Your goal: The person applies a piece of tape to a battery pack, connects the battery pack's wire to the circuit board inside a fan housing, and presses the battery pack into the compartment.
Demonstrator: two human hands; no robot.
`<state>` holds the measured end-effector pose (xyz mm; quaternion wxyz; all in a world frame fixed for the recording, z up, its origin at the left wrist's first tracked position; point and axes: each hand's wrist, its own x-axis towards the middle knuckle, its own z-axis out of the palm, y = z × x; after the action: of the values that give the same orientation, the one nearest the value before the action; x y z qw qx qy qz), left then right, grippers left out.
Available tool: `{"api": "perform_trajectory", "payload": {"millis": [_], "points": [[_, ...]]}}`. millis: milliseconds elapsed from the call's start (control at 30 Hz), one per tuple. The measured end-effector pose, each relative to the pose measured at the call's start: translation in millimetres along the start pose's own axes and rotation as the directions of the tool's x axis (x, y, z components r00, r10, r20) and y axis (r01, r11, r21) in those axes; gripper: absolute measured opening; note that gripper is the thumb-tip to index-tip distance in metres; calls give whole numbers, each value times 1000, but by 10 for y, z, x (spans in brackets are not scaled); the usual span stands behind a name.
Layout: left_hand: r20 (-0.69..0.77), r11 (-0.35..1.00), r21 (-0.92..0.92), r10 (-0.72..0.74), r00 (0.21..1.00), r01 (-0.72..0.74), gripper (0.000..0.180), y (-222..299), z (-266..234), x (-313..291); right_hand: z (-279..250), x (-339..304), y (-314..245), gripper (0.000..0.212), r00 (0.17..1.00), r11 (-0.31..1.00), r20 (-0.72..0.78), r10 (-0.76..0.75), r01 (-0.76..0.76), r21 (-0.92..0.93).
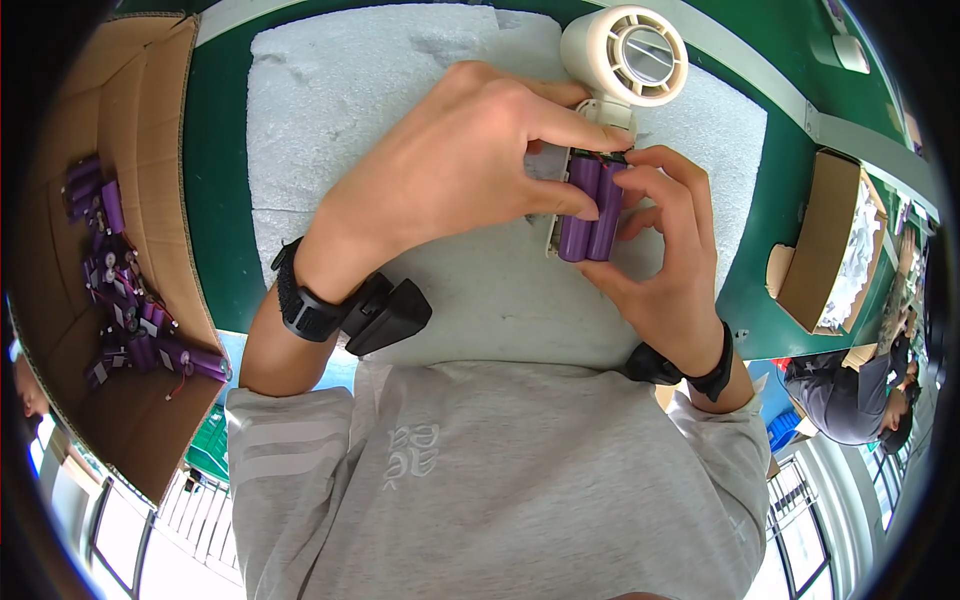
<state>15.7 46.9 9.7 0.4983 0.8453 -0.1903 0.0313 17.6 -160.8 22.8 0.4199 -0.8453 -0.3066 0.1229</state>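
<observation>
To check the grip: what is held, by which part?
The right hand holds two purple cells by lower end and upper right; the left hand has thumb on one, index finger at the cream fan neck.

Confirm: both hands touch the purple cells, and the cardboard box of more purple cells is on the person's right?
No: the head view shows that cardboard box on the person's left. The left hand and right hand do touch the purple cells.

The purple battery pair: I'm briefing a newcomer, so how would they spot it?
Over the white foam slab, find the cream fan. Below its round head, between left hand and right hand, sits the battery pair: two parallel purple cylinders, unlike the jumbled cells in the large cardboard box.
</observation>
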Motion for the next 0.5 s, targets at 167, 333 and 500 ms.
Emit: {"api": "perform_trajectory", "payload": {"millis": [167, 333, 500], "points": [[22, 998, -47, -49, 999, 50, 42, 8, -20, 13, 2, 46, -7, 80, 999, 997, 10, 34, -33, -63], [-7, 988, -127, -93, 996, 91, 42, 28, 30, -37, -42, 11, 10, 78, 997, 996, 40, -63, 66, -59], [48, 978, -162, -127, 991, 133, 45, 94, 22, -35, -81, -32, -11, 75, 990, 991, 70, -122, 126, -50]]}}
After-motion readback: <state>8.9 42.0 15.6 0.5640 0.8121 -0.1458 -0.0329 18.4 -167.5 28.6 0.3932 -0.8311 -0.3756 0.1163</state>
